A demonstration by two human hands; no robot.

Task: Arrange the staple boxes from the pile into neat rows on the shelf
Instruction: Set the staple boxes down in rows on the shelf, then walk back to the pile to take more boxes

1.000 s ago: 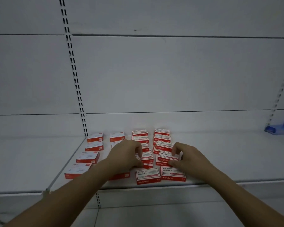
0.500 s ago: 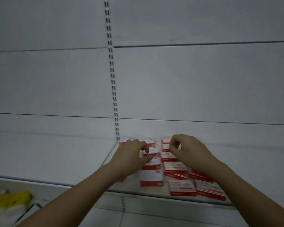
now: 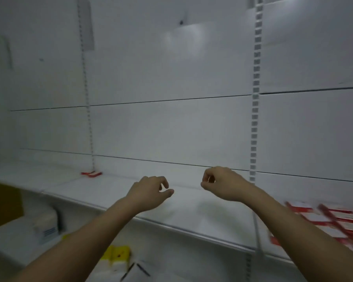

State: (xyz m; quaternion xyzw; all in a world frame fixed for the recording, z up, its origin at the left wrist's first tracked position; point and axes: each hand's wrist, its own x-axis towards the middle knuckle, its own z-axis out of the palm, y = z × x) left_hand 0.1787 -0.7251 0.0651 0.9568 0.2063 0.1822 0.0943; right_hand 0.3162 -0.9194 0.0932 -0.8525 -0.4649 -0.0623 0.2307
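Staple boxes (image 3: 332, 220): red-and-white, motion-smeared at the shelf's (image 3: 192, 212) far right, print unreadable
Left hand (image 3: 149, 193): raised over bare shelf, fingers loosely curled, holding nothing
Right hand (image 3: 225, 183): same (thumb near fingertips, nothing pinched)
Change: both hands were over the boxes half a second ago, now off them
Stray boxes (image 3: 91, 173): back left

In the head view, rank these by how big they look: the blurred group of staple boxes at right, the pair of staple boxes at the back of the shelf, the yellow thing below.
1. Blurred group of staple boxes, nearest and partly cut off by the frame.
2. Yellow thing.
3. Pair of staple boxes, far back, so apparent size only.
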